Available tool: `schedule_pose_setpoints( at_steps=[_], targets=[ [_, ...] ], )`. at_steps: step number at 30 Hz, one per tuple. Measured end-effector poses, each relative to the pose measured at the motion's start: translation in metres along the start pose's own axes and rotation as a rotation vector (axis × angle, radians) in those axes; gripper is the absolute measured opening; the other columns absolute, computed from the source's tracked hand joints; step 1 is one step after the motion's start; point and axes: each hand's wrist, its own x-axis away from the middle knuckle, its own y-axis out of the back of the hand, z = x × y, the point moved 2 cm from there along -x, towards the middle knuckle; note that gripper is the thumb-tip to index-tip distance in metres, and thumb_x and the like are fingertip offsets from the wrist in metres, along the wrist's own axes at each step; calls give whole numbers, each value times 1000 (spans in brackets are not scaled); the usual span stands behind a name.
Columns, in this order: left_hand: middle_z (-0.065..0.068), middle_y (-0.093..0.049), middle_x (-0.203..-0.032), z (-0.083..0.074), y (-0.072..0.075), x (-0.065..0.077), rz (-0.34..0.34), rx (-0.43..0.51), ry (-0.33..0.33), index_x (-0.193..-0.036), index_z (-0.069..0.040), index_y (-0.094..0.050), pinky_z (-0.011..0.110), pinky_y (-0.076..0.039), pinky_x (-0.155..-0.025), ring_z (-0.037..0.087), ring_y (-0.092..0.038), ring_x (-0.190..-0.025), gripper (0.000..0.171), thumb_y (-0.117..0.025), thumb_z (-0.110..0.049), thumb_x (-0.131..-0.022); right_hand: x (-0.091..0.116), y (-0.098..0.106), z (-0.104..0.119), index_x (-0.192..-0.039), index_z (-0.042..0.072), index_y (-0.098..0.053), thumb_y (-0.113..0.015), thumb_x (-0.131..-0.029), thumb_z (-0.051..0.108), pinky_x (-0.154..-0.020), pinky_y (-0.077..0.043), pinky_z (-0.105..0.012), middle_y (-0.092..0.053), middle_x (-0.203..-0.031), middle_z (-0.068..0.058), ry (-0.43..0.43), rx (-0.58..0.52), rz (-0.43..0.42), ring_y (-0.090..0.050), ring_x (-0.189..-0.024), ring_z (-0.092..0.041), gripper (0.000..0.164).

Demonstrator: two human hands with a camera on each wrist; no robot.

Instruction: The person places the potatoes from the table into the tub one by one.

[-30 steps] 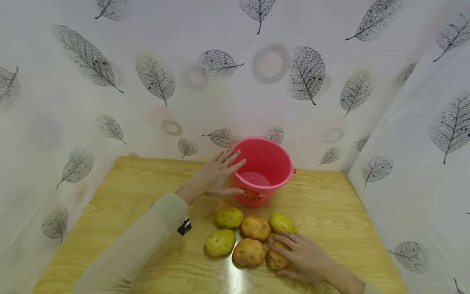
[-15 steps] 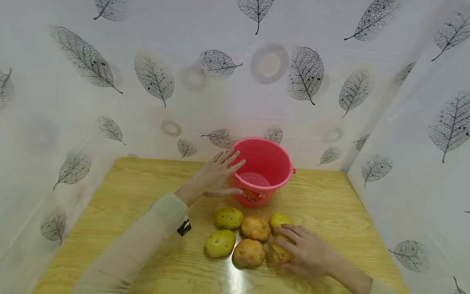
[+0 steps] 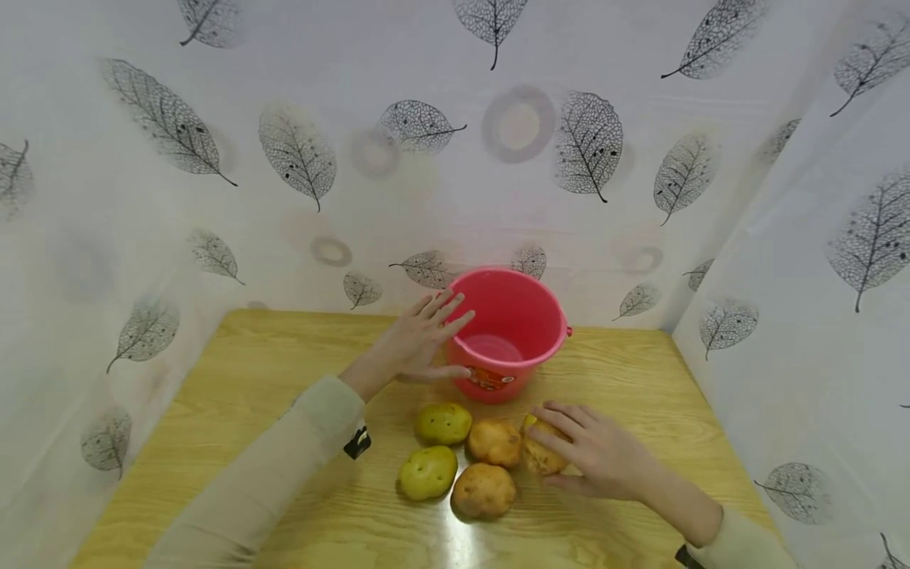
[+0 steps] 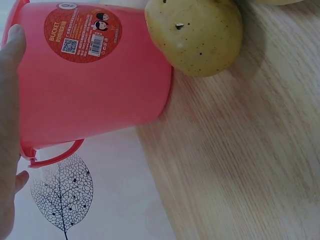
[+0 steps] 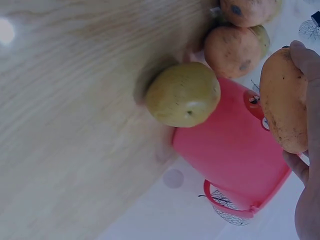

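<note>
My right hand grips a brown potato between fingers and thumb, clear of the table in the right wrist view. Under it a yellow-green potato lies on the table, mostly covered in the head view. The pink bucket stands upright at the back, with its mouth up and a red label on its side. At its left rim my left hand rests with fingers straight and spread, holding nothing. In front of the bucket lie two yellow-green potatoes and two brown potatoes, close together.
All stands on a wood-grain table. A white sheet with a leaf print hangs along the back and both sides. The bucket's pink handle hangs down along its side.
My right hand has lifted the brown potato from the front right of the group and moved it away from me, over the yellow-green one. The left hand has stayed at the bucket.
</note>
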Motion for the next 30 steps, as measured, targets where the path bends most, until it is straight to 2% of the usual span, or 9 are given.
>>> schedule_pose_setpoints(
  at_steps=[4, 11, 15, 19, 24, 30],
  targets=[
    [15, -16, -178, -1, 1, 0, -4, 11, -6, -169, -15, -25, 51, -17, -137, 37, -15, -167, 97, -45, -78, -97, -8, 4, -6, -133, 15, -70, -39, -108, 64, -90, -64, -41, -72, -134, -12, 10, 19, -33, -69, -117, -28, 63],
    [16, -15, -178, 0, 1, 0, -2, 24, -5, -169, -15, -24, 51, -16, -137, 37, -14, -167, 97, -46, -77, -97, -22, 13, -19, -136, 13, -69, -49, -106, 62, -95, -63, -43, -70, -140, -14, 23, 25, -44, -68, -122, -31, 61],
    [16, -14, -178, 0, 2, 0, -2, 38, -2, -169, -16, -23, 51, -14, -137, 37, -13, -167, 97, -47, -77, -98, -32, 17, -26, -136, 12, -69, -51, -105, 62, -96, -63, -44, -69, -141, -14, 33, 29, -49, -67, -124, -30, 62],
    [16, -16, -178, 0, 2, 0, -7, 37, -5, -169, -15, -24, 52, -15, -137, 38, -15, -167, 97, -48, -76, -98, -42, 21, -34, -134, 10, -70, -55, -104, 61, -94, -64, -43, -70, -139, -16, 47, 19, -90, -68, -121, -31, 61],
    [17, -20, -177, 1, 1, 0, -14, 30, -6, -169, -15, -25, 54, -21, -136, 38, -16, -166, 96, -47, -76, -98, -54, 26, -45, -132, 9, -71, -54, -104, 62, -93, -65, -44, -71, -136, -17, 59, 35, -142, -69, -119, -32, 62],
    [17, -21, -177, 1, -1, 2, -31, 39, -5, -169, -15, -27, 54, -21, -136, 38, -15, -167, 96, -49, -75, -97, -65, 31, -57, -133, 8, -70, -49, -106, 61, -97, -63, -46, -71, -136, -17, 54, 58, -151, -69, -120, -34, 63]
  ],
)
